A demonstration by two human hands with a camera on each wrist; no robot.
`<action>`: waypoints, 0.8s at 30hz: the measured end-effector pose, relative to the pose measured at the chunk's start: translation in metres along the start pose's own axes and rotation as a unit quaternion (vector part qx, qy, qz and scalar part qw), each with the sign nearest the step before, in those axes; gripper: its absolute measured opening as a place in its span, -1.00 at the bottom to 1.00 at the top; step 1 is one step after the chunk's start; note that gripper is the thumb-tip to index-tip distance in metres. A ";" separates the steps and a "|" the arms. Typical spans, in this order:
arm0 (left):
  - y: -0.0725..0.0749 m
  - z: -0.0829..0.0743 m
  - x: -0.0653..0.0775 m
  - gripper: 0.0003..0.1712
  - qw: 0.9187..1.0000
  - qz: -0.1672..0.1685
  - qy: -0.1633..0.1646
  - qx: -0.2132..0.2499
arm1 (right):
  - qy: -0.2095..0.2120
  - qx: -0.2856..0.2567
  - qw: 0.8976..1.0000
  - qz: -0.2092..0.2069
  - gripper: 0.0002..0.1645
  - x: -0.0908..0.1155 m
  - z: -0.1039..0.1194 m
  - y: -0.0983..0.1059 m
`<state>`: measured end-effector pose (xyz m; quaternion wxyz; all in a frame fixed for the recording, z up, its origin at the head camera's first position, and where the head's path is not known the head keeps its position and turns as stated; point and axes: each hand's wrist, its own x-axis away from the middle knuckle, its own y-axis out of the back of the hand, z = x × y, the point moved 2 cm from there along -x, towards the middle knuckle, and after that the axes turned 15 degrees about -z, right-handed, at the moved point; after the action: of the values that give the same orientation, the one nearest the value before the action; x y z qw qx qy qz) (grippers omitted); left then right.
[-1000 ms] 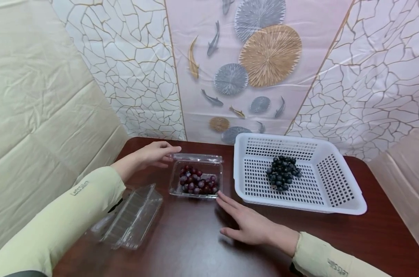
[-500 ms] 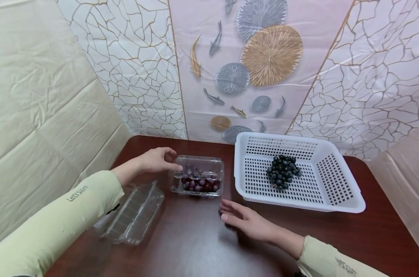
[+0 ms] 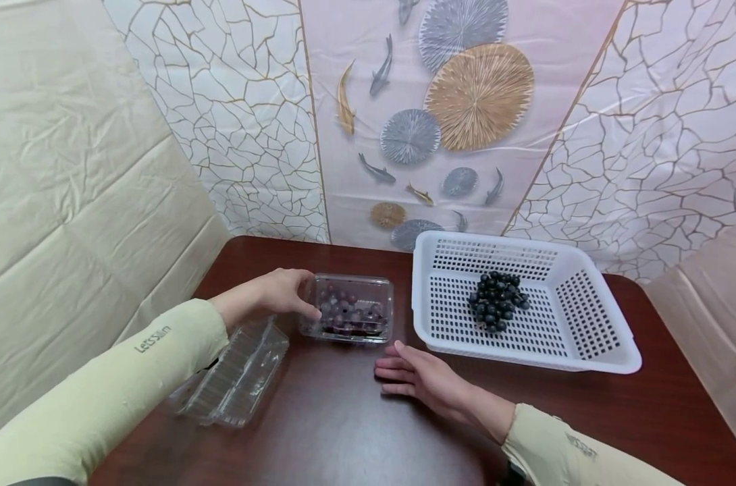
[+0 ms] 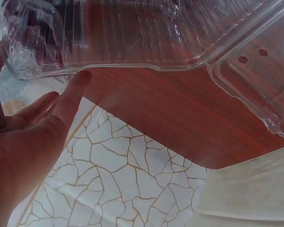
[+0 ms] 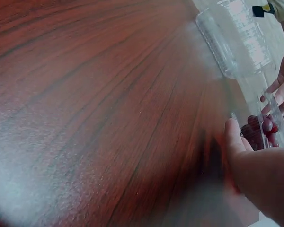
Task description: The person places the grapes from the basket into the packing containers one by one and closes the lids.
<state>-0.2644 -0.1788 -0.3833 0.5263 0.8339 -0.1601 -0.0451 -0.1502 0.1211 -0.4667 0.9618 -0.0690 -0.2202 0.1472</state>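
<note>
Since the lid (image 3: 368,287) came down, grapes (image 3: 346,316) lie covered in the clear box (image 3: 380,337) on the worktop (image 3: 331,412); left hand (image 3: 281,294) grips its left end; right hand (image 3: 431,383), fingers extended, holds nothing.

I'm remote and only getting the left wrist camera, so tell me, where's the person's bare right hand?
Observer: In the head view, the right hand is by the near right corner of the rectangular clear plastic box holding round reddish-purple fruit; whether they touch, I can't tell.
Operator: My picture stops short of there. What is to the right of that box?
Observer: A white perforated plastic basket, with a cluster of small round blue-black fruit inside.
</note>
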 end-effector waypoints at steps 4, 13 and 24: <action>-0.003 0.000 -0.001 0.13 1.000 -0.001 -0.004 -0.016 | -0.002 -0.012 1.000 -0.014 -0.10 -0.009 -0.002 -0.001; -0.006 0.002 0.000 0.16 1.000 0.007 -0.017 -0.022 | -0.021 -0.026 0.999 -0.041 -0.18 -0.028 -0.001 -0.005; -0.007 0.002 0.001 0.14 0.999 0.007 -0.028 -0.022 | -0.025 -0.038 0.998 -0.040 -0.34 -0.044 -0.004 -0.005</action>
<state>-0.2619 -0.1784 -0.3906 0.5397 0.8196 -0.1795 -0.0682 -0.1848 0.1028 -0.4870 0.9579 -0.0929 -0.2518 0.1016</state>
